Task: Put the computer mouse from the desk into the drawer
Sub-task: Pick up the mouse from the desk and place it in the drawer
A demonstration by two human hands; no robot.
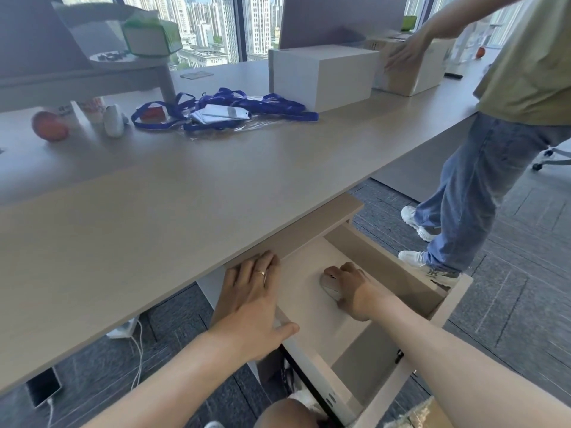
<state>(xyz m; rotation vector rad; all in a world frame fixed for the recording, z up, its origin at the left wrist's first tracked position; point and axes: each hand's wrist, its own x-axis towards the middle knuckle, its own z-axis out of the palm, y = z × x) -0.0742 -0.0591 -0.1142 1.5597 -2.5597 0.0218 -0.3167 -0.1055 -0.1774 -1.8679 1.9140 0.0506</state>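
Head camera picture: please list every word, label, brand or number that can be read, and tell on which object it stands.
No text can be read in this picture.
Cardboard box: dark marks near the top edge, too blurred to read.
Cups under the riser: red print, too blurred.
Green tissue box: no legible print.
Badge cards among the blue lanyards: too small to read.
Mouse and drawer: no marking visible.

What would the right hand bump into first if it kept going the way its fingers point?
Probably the underside of the desk. The right hand, holding the mouse inside the open drawer, points toward the drawer's back, under the desktop; depth is unclear.
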